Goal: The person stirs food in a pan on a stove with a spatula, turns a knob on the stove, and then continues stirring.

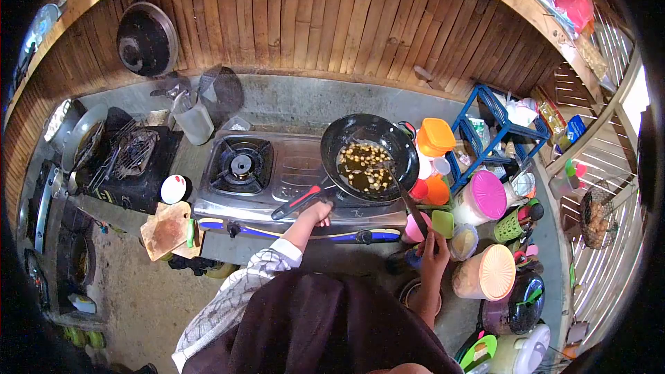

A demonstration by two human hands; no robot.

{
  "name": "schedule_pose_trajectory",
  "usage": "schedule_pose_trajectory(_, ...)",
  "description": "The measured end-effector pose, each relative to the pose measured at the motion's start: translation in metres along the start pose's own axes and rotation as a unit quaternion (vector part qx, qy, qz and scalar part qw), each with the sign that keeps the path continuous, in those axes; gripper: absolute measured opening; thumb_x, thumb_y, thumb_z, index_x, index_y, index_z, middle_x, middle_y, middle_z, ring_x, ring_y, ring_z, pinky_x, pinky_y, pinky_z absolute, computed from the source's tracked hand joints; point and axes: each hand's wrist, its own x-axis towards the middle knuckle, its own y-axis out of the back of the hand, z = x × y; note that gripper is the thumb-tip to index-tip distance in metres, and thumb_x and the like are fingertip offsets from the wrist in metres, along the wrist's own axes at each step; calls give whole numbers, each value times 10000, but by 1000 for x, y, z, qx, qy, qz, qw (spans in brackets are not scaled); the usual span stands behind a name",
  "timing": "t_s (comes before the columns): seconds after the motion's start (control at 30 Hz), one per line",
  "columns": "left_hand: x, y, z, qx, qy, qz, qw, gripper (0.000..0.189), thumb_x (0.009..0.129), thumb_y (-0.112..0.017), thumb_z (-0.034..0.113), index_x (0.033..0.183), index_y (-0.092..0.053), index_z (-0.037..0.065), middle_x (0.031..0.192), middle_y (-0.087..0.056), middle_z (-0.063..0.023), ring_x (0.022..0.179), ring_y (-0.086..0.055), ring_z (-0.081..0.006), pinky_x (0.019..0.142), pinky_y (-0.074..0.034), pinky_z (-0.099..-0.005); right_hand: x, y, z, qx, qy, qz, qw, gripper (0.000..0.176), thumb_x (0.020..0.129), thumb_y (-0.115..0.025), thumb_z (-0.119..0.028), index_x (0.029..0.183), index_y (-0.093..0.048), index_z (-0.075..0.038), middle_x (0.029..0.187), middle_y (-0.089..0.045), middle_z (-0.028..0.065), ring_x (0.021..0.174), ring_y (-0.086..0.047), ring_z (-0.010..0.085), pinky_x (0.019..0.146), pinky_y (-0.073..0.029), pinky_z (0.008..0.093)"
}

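Note:
A black wok (332, 128) sits on the right burner, holding small pale-brown pieces (367, 156) in dark oil. Its black-and-red handle (294, 202) points toward the lower left. My left hand (318, 214) is just below that handle at the stove's front edge, fingers curled; whether it grips anything is hidden. In my right hand (433, 252) is the dark handle of a long spatula (403, 194), fingers closed around it. The spatula's far end reaches into the wok at its right side, where the blade is hard to make out.
The two-burner stove (294, 166) has a bare left burner (241, 165). Left of it are a cutting board (166, 230), a green-handled knife (190, 233) and a grill stove (135, 156). Lidded tubs (485, 271) and a blue rack (502, 128) crowd the right.

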Motion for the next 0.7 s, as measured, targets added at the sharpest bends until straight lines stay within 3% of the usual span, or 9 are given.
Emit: schedule_pose_trajectory(0.7, -4, 0, 0, -14, -16, -4, 1000, 643, 824, -195, 460, 546, -571, 20, 545, -574, -104, 412, -477, -166, 459, -414, -309, -6, 7, -11, -43, 6, 2, 999, 164, 853, -442, -94, 923, -545, 13, 552, -455, 17, 456, -413, 72, 421, -334, 201)
